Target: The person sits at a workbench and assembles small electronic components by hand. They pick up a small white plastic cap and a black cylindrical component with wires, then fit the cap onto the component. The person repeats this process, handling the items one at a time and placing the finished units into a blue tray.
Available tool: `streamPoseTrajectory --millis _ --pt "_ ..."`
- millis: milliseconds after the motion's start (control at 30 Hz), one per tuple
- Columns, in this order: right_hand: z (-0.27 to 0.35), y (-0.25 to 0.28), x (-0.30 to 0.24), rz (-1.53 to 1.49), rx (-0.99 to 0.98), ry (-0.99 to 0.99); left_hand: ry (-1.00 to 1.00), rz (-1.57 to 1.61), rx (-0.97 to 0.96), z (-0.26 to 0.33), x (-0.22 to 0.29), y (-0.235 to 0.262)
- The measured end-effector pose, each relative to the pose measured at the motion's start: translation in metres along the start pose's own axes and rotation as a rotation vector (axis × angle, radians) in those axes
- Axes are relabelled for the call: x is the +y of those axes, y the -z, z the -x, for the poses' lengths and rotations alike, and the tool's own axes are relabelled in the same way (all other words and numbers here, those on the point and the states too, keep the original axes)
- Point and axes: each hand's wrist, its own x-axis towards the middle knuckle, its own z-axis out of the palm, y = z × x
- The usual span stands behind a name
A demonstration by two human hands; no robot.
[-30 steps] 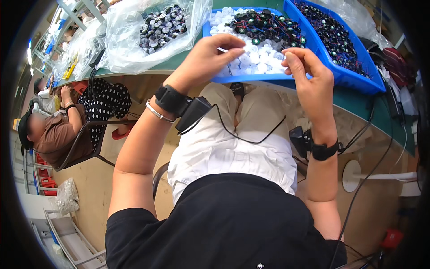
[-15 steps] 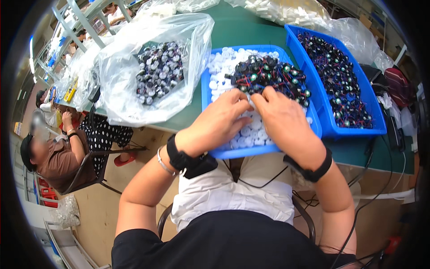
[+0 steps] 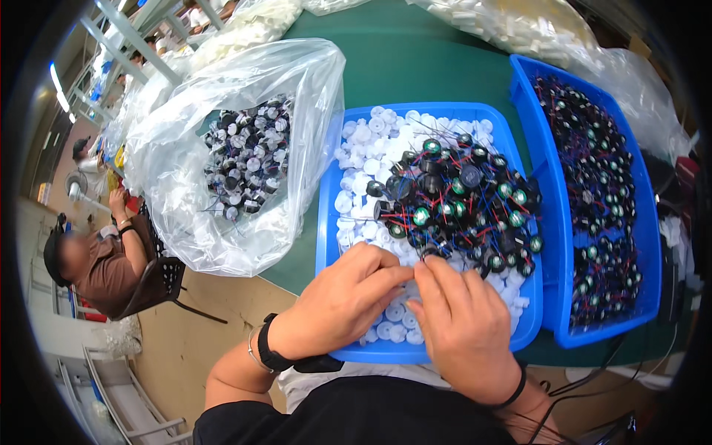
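My left hand and my right hand meet over the near part of a blue tray. Thumbs and fingers of both are pinched together, tip to tip. Whatever they grip is small and hidden by the fingers. White round plastic caps fill the tray beneath them. Heaped on the caps, just beyond my fingertips, lie black round components with thin red and blue wires, some showing green faces.
To the right, a second blue tray holds many similar wired components. An open clear plastic bag at left contains capped pieces. Bags of white parts line the green table's far side. A seated person is at far left.
The view has shifted, so the trays and bag appear larger and lower. Both hands stay pinched together over the near part of the tray.
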Motion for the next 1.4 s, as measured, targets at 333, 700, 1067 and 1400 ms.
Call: streamPoseTrajectory --millis 333,700,1067,1400 --pt "-0.004 0.008 0.000 -0.161 -0.121 -0.061 -0.059 0.089 0.022 0.000 -0.011 0.000" --pt "0.008 0.006 -0.030 0.038 -0.012 -0.064 -0.198 0.079 0.058 -0.002 -0.024 -0.006" --pt "-0.022 -0.023 -0.019 0.164 0.230 -0.164 -0.272 0.171 0.143 -0.038 -0.063 -0.009" --pt "-0.049 0.030 -0.036 -0.067 -0.115 -0.160 -0.108 0.524 -0.218 -0.061 -0.086 0.019"
